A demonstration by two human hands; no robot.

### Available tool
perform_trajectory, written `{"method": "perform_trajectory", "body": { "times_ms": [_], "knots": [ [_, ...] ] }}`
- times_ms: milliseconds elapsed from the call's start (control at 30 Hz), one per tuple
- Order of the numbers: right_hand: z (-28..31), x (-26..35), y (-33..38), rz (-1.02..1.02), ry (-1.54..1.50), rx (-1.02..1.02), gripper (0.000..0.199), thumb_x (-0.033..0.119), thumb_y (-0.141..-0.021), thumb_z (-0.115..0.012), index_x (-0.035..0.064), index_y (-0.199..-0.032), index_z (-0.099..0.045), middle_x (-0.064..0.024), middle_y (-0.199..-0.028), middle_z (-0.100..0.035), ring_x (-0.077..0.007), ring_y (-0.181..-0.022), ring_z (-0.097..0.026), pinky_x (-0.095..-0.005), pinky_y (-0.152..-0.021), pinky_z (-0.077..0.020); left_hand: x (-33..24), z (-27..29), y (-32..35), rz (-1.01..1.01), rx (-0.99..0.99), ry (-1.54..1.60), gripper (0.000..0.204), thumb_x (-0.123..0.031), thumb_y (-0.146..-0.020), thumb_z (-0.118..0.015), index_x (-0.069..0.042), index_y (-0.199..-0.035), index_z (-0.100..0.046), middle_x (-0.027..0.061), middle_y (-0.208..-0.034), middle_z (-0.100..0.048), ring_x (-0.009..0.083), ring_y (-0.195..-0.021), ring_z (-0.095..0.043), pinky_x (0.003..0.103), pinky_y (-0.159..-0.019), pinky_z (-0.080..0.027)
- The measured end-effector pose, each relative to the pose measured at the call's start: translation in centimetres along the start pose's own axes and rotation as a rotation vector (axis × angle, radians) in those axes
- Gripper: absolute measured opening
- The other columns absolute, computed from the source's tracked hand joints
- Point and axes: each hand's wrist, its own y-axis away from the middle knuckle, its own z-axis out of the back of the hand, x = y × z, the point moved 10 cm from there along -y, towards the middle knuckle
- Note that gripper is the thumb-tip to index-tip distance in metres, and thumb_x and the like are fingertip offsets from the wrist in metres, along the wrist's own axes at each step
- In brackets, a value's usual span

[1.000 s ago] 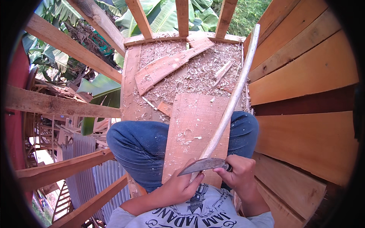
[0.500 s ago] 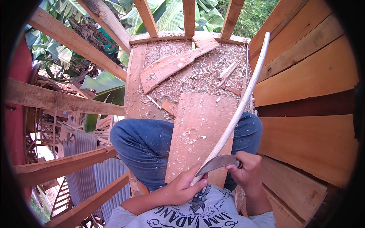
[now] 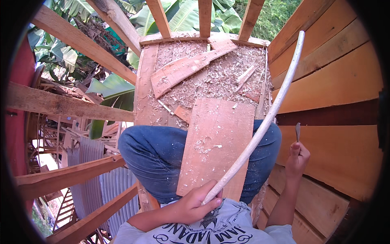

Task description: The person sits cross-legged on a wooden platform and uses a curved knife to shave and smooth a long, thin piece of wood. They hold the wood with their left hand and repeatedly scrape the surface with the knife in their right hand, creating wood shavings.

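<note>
A long, pale, slightly curved wooden stick (image 3: 266,125) slants from near my waist up to the far right. My left hand (image 3: 197,204) is closed around its near end. Out to the right, raised and apart from the stick, my right hand (image 3: 297,159) grips a knife (image 3: 298,131), which shows nearly edge-on and points away from me. Under the stick, a flat wooden board (image 3: 217,140) rests across my lap between my knees, with a few curled shavings on it.
Wood shavings (image 3: 185,93) cover the plank floor ahead, where a cut piece of board (image 3: 187,70) and smaller offcuts lie. Plank walling (image 3: 325,142) rises close on the right. Wooden rails (image 3: 69,106) stand at left and front, with corrugated sheets (image 3: 118,195) and banana leaves (image 3: 183,18) beyond.
My right hand has carried the knife off the stick's near end, out to the right and farther from me. The stick's far tip has swung right. My left hand keeps its hold.
</note>
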Motion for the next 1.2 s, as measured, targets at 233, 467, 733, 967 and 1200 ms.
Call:
{"method": "perform_trajectory", "body": {
  "times_ms": [233,467,733,967,1200],
  "knots": [
    [-9.5,6.9,7.0,0.426,0.16,0.394,0.063,0.062,-0.075,-0.068,0.0053,-0.056,-0.047,-0.0083,-0.049,-0.043,-0.0267,-0.042,-0.048,-0.035,-0.042,-0.0378,1.8,1.8,-1.5,0.13,-0.093,0.118,0.029,-0.014,-0.096,-0.053,-0.003,-0.122,-0.048,-0.0015,-0.077,-0.048,0.0048,-0.062,-0.045,0.022,-0.055,-0.039],
    [-4.9,0.4,-0.3,0.004,0.034,0.042,0.074,0.07,-0.083,-0.054,0.0014,-0.059,-0.041,-0.0022,-0.05,-0.031,-0.0113,-0.047,-0.033,-0.0308,-0.043,-0.0244,2.3,-0.2,-1.1,0.134,0.05,0.162,0.014,-0.02,-0.099,-0.049,-0.006,-0.101,-0.045,-0.0028,-0.075,-0.043,0.0039,-0.059,-0.042,0.022,-0.054,-0.037],
    [-8.9,7.3,6.0,0.339,0.125,0.373,0.064,0.061,-0.075,-0.069,0.0035,-0.056,-0.047,-0.008,-0.047,-0.043,-0.0265,-0.04,-0.047,-0.0337,-0.04,-0.0364,1.9,0.5,-1.7,0.112,0.043,0.516,0.018,-0.018,-0.1,-0.049,-0.004,-0.109,-0.045,-0.0025,-0.074,-0.043,0.0038,-0.053,-0.04,0.021,-0.045,-0.032],
    [-7.8,6.1,3.4,0.469,0.313,0.159,0.072,0.074,-0.064,-0.067,0.0083,-0.052,-0.041,-0.0068,-0.045,-0.038,-0.0254,-0.039,-0.047,-0.0338,-0.039,-0.0372,1.2,0.8,-1.7,0.067,-0.037,0.135,0.018,-0.018,-0.099,-0.049,-0.003,-0.108,-0.044,-0.0019,-0.073,-0.043,0.0037,-0.055,-0.042,0.021,-0.048,-0.034],
    [-8.2,6.2,3.0,0.415,0.321,0.149,0.073,0.076,-0.063,-0.065,0.006,-0.055,-0.048,-0.0068,-0.047,-0.041,-0.0255,-0.042,-0.049,-0.0345,-0.041,-0.0379,1.5,0.8,-1.9,0.089,-0.035,0.262,0.017,-0.02,-0.099,-0.048,-0.005,-0.106,-0.044,-0.0033,-0.074,-0.044,0.0031,-0.055,-0.042,0.02,-0.048,-0.035]
  ]
}}
